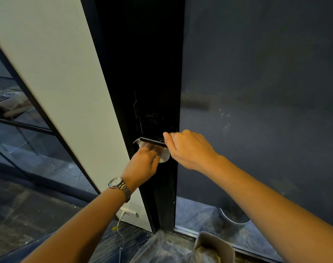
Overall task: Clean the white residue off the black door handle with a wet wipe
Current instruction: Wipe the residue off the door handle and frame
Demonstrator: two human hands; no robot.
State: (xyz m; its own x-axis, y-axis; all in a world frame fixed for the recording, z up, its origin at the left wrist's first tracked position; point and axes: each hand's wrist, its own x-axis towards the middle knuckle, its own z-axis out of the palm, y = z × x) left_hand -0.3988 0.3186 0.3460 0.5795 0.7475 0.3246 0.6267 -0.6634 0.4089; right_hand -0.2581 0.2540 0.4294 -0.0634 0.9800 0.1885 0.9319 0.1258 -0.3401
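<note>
The black door handle [152,141] juts out level from the black door stile [148,73], its free end pointing left. My right hand [188,149] grips the handle at its right end near the door. Under the bar, my left hand [144,164] holds a white wet wipe [164,155] bunched against the handle's underside; a flap of the wipe shows past the handle's left tip. White scratchy marks streak the black plate just above the handle. My left wrist wears a metal watch.
A white wall panel [57,82] stands left of the door, with a glass partition [19,130] farther left. Frosted dark glass [256,92] fills the right. A pale bin [215,247] and plastic sheeting [161,247] lie on the floor below; a thin cable [120,224] hangs by the wall.
</note>
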